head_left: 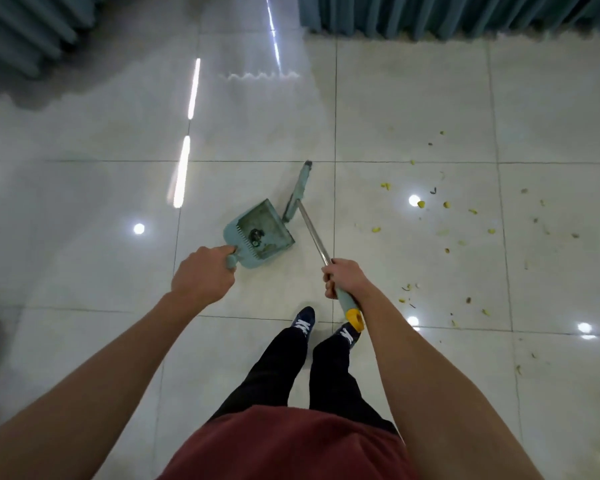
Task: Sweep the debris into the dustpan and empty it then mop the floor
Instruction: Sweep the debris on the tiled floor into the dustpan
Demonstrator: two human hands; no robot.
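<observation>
Fingers [330, 276] around broom [313, 233], dustpan [261, 233]

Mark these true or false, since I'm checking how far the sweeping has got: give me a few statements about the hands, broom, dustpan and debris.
1. The left hand grips the dustpan handle. True.
2. The right hand holds a mop. False: it grips the broom handle.
3. All debris is in the dustpan. False: most lies scattered on the floor to the right.
4. The broom head sits beside the dustpan. True.
5. The dustpan is empty. False: some dark bits lie inside.
</observation>
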